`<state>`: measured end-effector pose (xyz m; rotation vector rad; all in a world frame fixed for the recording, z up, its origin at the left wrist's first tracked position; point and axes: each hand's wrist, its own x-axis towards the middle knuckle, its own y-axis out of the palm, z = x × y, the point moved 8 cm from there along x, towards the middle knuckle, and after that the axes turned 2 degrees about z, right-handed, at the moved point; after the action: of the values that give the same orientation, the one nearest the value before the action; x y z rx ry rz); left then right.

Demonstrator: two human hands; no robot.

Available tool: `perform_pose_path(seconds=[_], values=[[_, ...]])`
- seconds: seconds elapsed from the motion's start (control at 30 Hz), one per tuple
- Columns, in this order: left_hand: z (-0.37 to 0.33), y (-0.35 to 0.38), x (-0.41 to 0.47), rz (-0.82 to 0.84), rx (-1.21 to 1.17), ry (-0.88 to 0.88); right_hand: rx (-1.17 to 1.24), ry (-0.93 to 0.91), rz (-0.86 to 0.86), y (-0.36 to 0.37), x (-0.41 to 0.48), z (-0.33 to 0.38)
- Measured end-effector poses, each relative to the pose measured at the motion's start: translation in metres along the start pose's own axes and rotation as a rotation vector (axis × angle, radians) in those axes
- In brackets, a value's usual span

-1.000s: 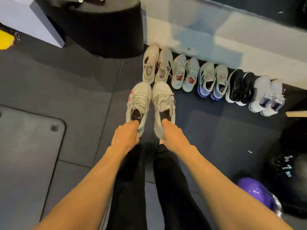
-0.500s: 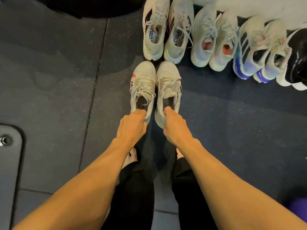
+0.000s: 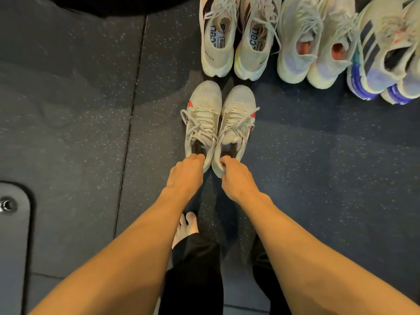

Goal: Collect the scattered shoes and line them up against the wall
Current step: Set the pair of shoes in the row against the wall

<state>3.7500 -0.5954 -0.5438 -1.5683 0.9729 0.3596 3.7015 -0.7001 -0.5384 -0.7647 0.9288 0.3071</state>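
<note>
Since a second ago we have come lower and closer: the wall has slid out of the top of our view, the row of shoes now fills the upper edge, and the pair we carry hangs just short of it.

Beneath us spreads the floor, dark rubber tiles flecked with pale specks, a straight seam running down left of centre. At the lower left lies a smoother grey mat with a rounded corner and a metal eyelet. A black rounded shape crosses the top left.

Along the top stand the lined-up shoes, heels toward us: a cream pair with yellow soles, a pale pair with pink insides just beside it, then a striped pair with blue soles.

Our grey pair with red marks sits directly below the cream pair, toes pointing at its heels, not touching. Our left hand pinches the left shoe's heel rim; our right hand is curled around the right shoe's heel.

Below, a bare foot shows past black trousers.
</note>
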Motion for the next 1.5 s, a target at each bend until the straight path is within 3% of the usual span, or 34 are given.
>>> perform_pose_path(seconds=[0.1,0.2,0.27,0.37,0.5,0.7,0.83,1.03,1.2,1.33,1.5], values=[[-0.001,-0.022,-0.012,-0.047,-0.113,-0.093,0.040,0.000,-0.010,-0.022,-0.015,0.011],[-0.008,-0.074,-0.033,-0.211,-0.404,-0.194,0.285,-0.013,-0.142,-0.074,-0.045,0.034],[-0.025,-0.125,-0.052,-0.340,-0.579,-0.166,0.475,-0.037,-0.242,-0.119,-0.073,0.054],[-0.059,-0.215,-0.090,-0.493,-0.794,-0.061,0.749,-0.139,-0.342,-0.191,-0.129,0.087],[-0.123,-0.349,-0.165,-0.647,-0.872,0.150,0.890,-0.332,-0.465,-0.306,-0.236,0.135],[-0.233,-0.564,-0.333,-0.828,-0.926,0.492,0.858,-0.667,-0.695,-0.489,-0.469,0.210],[-0.311,-0.663,-0.467,-0.908,-0.870,0.720,0.758,-0.841,-0.830,-0.561,-0.640,0.243],[-0.405,-0.745,-0.628,-0.891,-0.807,1.022,0.638,-0.918,-1.072,-0.595,-0.837,0.250],[-0.458,-0.772,-0.738,-0.855,-0.677,1.280,0.592,-0.921,-1.324,-0.583,-0.957,0.241],[-0.503,-0.761,-0.808,-0.772,-0.635,1.460,0.549,-0.872,-1.500,-0.552,-1.039,0.222],[-0.561,-0.697,-0.904,-0.576,-0.600,1.665,0.519,-0.740,-1.722,-0.486,-1.144,0.179]])
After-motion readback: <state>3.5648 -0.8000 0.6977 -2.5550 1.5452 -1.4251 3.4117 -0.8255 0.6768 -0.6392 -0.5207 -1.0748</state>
